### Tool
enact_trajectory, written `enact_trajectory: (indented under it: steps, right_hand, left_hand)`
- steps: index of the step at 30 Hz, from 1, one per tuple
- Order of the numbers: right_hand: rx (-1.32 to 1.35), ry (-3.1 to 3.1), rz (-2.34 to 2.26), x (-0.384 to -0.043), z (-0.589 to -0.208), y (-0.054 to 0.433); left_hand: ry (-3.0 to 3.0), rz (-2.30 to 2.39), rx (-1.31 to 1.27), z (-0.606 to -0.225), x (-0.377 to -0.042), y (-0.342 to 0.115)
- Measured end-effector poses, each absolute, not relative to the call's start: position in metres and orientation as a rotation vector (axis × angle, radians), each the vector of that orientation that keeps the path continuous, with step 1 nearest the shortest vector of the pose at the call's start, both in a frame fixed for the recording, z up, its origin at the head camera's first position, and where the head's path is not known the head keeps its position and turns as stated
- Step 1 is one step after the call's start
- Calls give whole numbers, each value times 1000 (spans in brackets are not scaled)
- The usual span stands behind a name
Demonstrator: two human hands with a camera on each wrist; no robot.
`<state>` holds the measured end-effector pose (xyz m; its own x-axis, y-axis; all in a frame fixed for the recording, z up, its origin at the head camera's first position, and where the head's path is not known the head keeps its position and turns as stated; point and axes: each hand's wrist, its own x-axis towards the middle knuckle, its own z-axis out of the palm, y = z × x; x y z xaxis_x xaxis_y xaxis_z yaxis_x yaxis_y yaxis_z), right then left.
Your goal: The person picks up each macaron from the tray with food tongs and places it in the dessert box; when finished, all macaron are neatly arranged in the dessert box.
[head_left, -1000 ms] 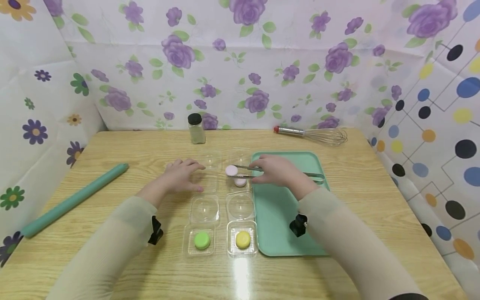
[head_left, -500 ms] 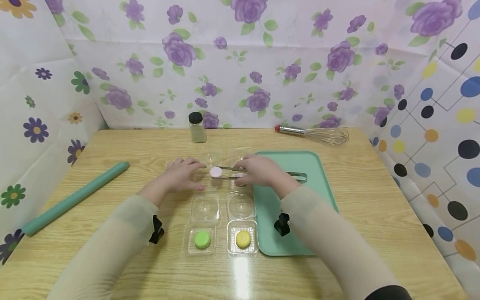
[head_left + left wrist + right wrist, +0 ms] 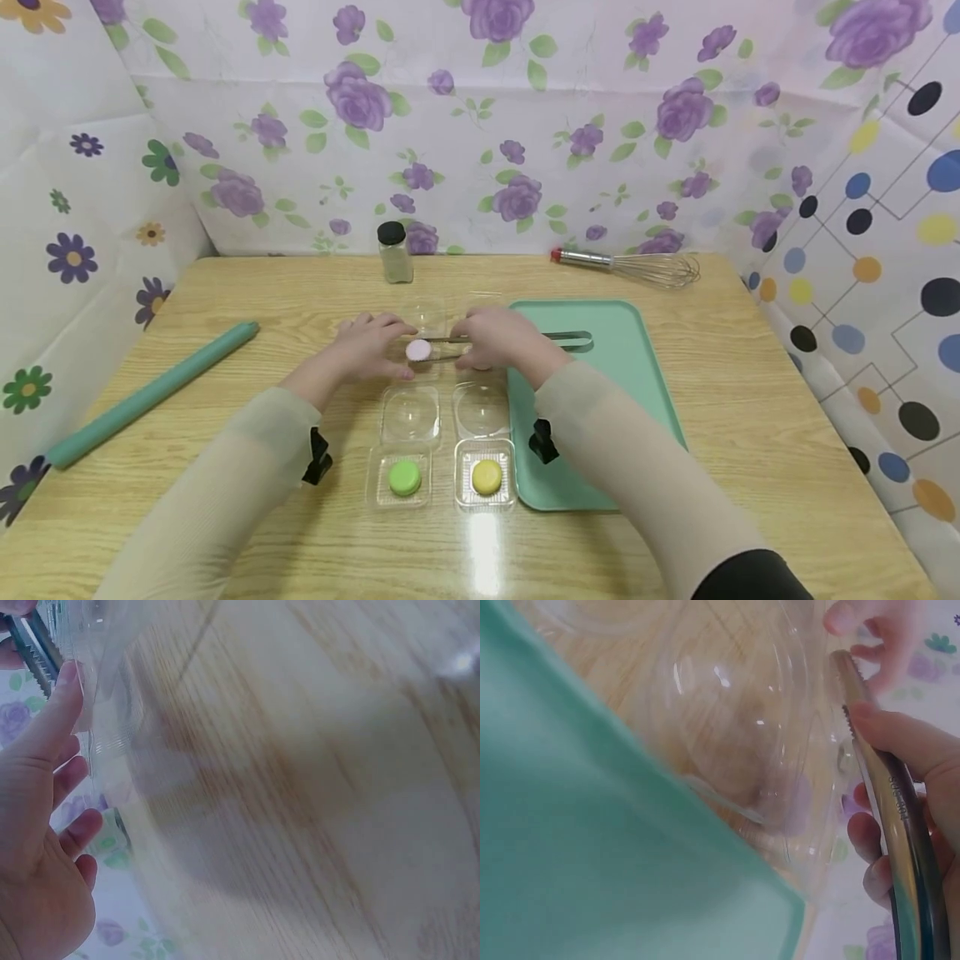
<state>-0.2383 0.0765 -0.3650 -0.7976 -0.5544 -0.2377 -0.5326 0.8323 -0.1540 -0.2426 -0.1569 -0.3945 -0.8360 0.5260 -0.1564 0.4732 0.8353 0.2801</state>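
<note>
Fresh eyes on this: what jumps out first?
Likely the pink macaron near the centre, held in the tongs by the right hand, with the left hand just beside it. Next, the green macaron and yellow macaron in the nearest clear boxes, then the large green tray to their right.

this looks like a kitchen or baking corner, perhaps makeshift, with patterned sheets (image 3: 465, 125) behind and beside a wooden table (image 3: 375, 550). beyond the green tray (image 3: 630, 367) lies a whisk (image 3: 615, 262); left of it are a jar (image 3: 396, 254), an apparent rolling pin (image 3: 153, 396) and macaron-like sweets (image 3: 405, 477) in clear plastic boxes (image 3: 466, 497).
</note>
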Motion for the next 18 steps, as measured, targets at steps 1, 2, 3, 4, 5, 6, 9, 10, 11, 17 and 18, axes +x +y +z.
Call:
enact_trajectory:
  steps: [1,2,3,4,5,6,9,10,11,17,18]
  right_hand:
    - [-834,2740,-96,-238,-366,75]
    - [-835,2740,-79,-239,-366,74]
    - [-835,2738,-62,-238,-367,73]
    - [-835,2737,-52,-238,-367,72]
    - [-835,2737,-42,-238,-367,72]
    - [-832,2737,-36,-238,-367,71]
    - [-840,2734,-23,-238,-367,70]
    - [-840,2733,-23,-238,-367,69]
    - [-842,2731,-20,-238,-366,69]
    - [-843,2722,-7,-236,-364,66]
    - [-845,2723,-4,-236,-364,66]
  left_hand:
    - [2790,340,768,-395,-243,-157]
    - [2790,343,766,-395,-243,-157]
    - [2790,343,767,-395,-243,-157]
    - [2792,342,768,-395,-243,-157]
    - [2792,341,770,-394,-243,-157]
    - [2791,343,769,-395,-243,-157]
    - [2788,343,779,-394,-243,-157]
    - [2788,343,781,-394,-243,-157]
    - [2788,342,783,-394,-243,-157]
    - [2790,340,780,-395,-243,-157]
    - [2790,341,777,-396,-243,-158]
